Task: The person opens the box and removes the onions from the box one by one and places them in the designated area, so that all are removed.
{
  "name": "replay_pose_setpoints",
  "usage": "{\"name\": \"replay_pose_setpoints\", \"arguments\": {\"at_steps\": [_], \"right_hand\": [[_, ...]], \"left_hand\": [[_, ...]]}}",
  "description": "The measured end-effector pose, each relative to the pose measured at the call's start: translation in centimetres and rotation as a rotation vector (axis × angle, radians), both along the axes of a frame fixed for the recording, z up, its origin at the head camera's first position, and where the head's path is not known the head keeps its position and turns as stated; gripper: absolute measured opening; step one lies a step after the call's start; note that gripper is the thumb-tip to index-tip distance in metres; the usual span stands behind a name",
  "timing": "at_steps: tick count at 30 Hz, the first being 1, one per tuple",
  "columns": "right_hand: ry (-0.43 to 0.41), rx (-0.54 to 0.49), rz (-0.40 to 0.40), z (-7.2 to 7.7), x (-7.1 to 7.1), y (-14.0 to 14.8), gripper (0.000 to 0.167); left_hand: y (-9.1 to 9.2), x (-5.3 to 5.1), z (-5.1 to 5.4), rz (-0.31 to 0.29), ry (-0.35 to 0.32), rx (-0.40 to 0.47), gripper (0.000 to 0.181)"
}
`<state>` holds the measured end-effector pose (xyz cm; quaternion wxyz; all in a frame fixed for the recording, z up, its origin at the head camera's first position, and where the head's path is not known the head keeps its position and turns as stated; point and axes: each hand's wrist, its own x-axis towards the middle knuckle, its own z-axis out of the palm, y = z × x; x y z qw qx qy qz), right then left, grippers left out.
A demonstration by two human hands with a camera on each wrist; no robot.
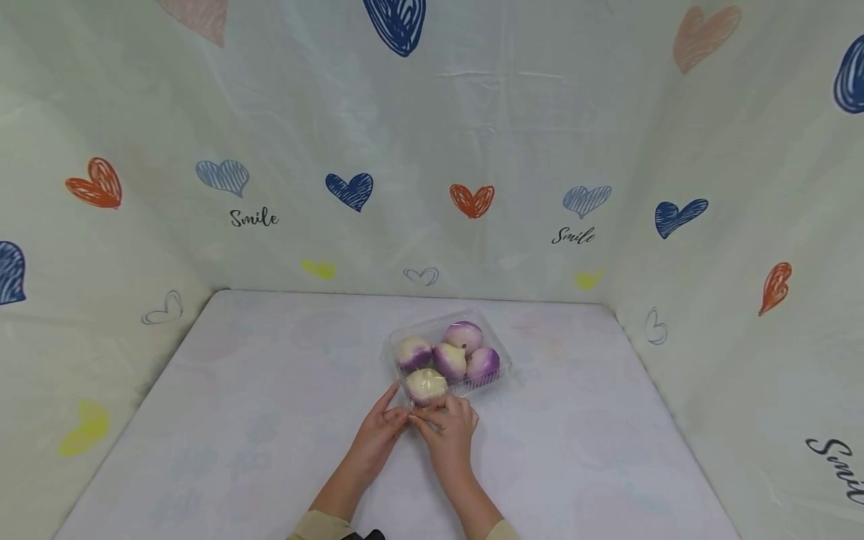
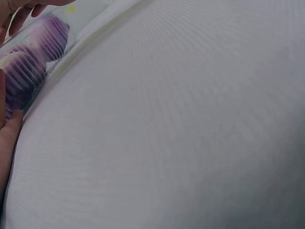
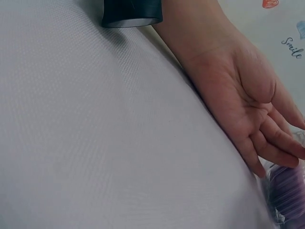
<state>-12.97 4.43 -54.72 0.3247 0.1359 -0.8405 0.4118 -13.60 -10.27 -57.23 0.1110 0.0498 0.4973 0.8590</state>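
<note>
A clear plastic clamshell box [image 1: 439,322] sits on the table with several purple-and-white turnips [image 1: 449,361] inside. My left hand [image 1: 373,441] is at the box's near left corner, its index finger along the side and its thumb at the front edge. Beside it, my right hand [image 1: 448,439] pinches the same front edge with thumb and fingertips. Both thumbs nearly meet there. The fingers hide part of the near edge, so the exact grip is hard to see. In the left wrist view, purple turnips [image 2: 50,38] show through the ribbed plastic wall.
A white tabletop [image 1: 270,420] with faint pastel prints surrounds the box. Behind and beside it hangs a pale curtain [image 1: 405,127] with hearts and the word Smile. A dark cylindrical device [image 3: 132,12] is by a wrist in the right wrist view.
</note>
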Motion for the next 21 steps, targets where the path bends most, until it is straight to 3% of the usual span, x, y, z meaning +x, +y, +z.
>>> {"name": "replay_pose_setpoints", "arguments": {"at_steps": [7, 12, 21], "right_hand": [[0.027, -0.038, 0.056, -0.22, -0.21, 0.07, 0.012], [-0.024, -0.071, 0.071, 0.06, -0.22, 0.08, 0.012], [-0.107, -0.123, 0.092, 0.61, -0.23, 0.03, 0.013]], "left_hand": [[-0.11, -0.08, -0.06, -0.015, 0.003, -0.001, 0.076], [-0.15, -0.11, -0.02, -0.016, -0.015, 0.001, 0.078], [-0.20, 0.01, -0.11, -0.019, 0.019, 0.025, 0.083]]}}
